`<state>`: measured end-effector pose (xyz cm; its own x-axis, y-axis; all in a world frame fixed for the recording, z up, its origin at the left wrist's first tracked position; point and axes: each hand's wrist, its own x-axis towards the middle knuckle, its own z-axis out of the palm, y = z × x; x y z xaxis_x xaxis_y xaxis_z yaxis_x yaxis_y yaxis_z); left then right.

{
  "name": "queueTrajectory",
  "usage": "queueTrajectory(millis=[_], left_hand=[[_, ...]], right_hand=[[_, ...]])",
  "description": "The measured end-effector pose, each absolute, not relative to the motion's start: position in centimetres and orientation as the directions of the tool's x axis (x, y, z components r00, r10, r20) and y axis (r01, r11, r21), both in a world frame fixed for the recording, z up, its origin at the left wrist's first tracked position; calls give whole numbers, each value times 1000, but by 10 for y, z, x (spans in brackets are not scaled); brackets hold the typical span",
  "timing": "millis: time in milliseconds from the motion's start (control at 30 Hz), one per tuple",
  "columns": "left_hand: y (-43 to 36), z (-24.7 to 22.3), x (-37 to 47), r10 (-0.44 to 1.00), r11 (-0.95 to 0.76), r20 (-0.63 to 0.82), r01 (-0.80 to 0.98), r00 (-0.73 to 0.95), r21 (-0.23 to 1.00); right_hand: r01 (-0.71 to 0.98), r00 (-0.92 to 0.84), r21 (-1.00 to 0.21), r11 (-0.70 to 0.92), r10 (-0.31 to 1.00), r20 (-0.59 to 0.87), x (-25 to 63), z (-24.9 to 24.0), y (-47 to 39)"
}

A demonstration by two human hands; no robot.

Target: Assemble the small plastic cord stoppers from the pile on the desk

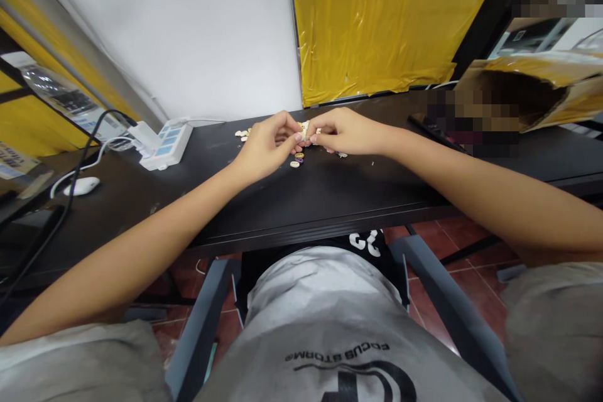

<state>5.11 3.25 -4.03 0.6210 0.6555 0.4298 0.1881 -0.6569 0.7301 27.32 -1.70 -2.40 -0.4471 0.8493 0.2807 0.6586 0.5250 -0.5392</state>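
My left hand (271, 146) and my right hand (343, 130) meet fingertip to fingertip above the black table (311, 195). Both are closed in a pinch around something tiny between them, too small and too covered by fingers to name. Just below the fingertips lie a few small oval pieces, among them a cream one (294, 164), a yellow one (299, 155) and a purple one (300, 160). More pale pieces (242, 134) are scattered left of my left hand. Another pale piece (342, 154) rests below my right hand, and others are partly hidden behind my fingers.
To the left are a white power strip (169, 144) with cables, a white mouse-shaped object (82, 186) and a plastic bottle (61, 97). An open cardboard box (560, 85) stands at the right. A white wall and yellow sheeting (377, 25) border the table's back edge.
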Motion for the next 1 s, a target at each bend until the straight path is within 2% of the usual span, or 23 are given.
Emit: queueTrajectory(millis=[100,200,433,633,833,1000], left_hand=[[31,-41,47,581,-734,456,191,674,652],[29,-41,49,608,-698,457,162,649,698],[28,-39,57,738,-527,447,17,506,850],[28,-40,64,799,-447,421,-44,429,894],[30,-40,63,803,-404,345,19,485,914],[29,-38,61,767,-429,309,91,563,899]], right_hand=[[653,-486,-482,584,811,325,271,-23,-19],[646,-477,-476,597,802,359,270,-27,-19],[514,-326,-693,504,863,386,262,-36,-18],[363,-305,-748,556,829,468,260,-42,-10],[409,-268,-775,481,876,402,262,-41,-10],[441,-263,-818,368,925,274,263,-36,-12]])
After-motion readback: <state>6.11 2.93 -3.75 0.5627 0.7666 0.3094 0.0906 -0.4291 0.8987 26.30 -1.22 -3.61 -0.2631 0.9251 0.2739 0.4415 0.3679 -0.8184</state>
